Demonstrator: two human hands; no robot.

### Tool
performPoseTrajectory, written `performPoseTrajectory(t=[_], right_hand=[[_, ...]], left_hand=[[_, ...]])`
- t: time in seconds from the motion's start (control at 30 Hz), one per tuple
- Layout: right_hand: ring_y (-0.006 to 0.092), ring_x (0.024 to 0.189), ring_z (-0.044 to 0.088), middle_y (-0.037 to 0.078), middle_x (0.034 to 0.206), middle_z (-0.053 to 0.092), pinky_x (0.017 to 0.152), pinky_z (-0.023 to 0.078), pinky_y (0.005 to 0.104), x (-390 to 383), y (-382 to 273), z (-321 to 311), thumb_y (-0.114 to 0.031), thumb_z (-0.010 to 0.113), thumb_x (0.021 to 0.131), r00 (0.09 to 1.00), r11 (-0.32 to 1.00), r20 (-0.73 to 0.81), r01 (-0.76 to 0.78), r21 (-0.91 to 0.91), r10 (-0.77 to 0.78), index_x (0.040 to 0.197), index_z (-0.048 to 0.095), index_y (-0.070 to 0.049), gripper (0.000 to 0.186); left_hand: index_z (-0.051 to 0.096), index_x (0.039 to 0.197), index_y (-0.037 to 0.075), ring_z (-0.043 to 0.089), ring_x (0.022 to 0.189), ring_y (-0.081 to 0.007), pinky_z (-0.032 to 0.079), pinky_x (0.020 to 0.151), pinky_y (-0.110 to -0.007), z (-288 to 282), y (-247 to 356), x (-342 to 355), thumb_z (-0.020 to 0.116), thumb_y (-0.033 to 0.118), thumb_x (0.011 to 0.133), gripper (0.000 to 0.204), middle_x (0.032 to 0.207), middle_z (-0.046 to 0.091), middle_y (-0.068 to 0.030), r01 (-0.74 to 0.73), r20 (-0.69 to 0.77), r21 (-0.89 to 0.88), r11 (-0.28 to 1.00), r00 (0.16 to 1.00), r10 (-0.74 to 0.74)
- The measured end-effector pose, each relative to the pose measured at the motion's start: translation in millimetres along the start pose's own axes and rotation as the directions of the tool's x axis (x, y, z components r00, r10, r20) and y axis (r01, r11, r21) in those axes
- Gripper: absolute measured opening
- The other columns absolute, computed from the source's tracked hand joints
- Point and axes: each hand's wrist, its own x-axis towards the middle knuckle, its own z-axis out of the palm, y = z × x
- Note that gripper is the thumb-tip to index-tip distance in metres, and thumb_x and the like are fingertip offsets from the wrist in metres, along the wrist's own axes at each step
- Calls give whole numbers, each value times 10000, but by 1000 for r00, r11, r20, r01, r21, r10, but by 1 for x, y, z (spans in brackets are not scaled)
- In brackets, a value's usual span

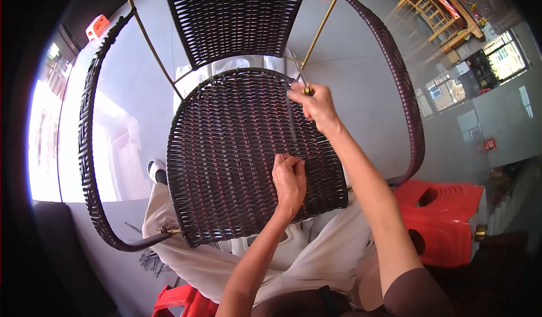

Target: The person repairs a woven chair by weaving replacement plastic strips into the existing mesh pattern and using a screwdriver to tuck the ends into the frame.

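A woven chair seat (226, 147) of dark brown strips with reddish lines lies over my lap. My left hand (289, 182) is closed in a pinch low on the seat, right of its middle. A loose, flat dark strip (292, 119) runs from its fingers up toward my right hand (315, 105). That hand is closed at the seat's upper right edge, round a screwdriver-like tool (307, 91) with a yellow and black handle. The tool's thin metal shaft points away from me; its exact kind is unclear. Whether the right fingers also grip the strip is hidden.
The woven backrest (237, 17) rises beyond the seat. Wrapped armrests curve round at left (89, 130) and right (409, 91), on brass-coloured tubes. A red plastic stool (446, 221) stands at right. Loose dark strips (151, 262) lie on the floor at left.
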Motion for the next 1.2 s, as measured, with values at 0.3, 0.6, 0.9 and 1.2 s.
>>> performPoseTrajectory(t=[0.3,0.6,0.9,1.2], right_hand=[[159,427,519,89,542,565,414,416,285,-37,51,4,-136,702,728,997,968,-76,-11,-251,-8,726,615,-7,156],[164,430,556,91,517,565,405,428,302,-20,47,13,-128,699,712,996,944,-69,31,-328,-57,684,597,17,180],[121,449,582,69,597,592,386,453,242,-36,52,3,-46,645,771,995,993,83,61,-103,-53,750,563,28,112],[114,433,570,71,597,593,370,444,226,-12,48,8,-26,637,773,987,987,9,158,-9,-158,733,551,25,108]], left_hand=[[627,798,-80,576,670,-232,468,618,-313,-1,-10,-2,626,21,773,103,838,547,-143,-22,18,24,999,1000,21],[638,804,-77,588,651,-211,478,595,-311,1,-9,0,630,21,777,102,818,558,-134,-6,30,9,1000,1000,6],[641,805,-79,594,600,-127,482,529,-245,3,-12,-1,638,8,787,89,812,583,-97,32,6,-21,999,999,-32],[653,834,-60,631,603,-127,496,548,-234,-3,-1,-2,646,0,780,81,757,637,-92,70,-6,-37,997,997,-70]])
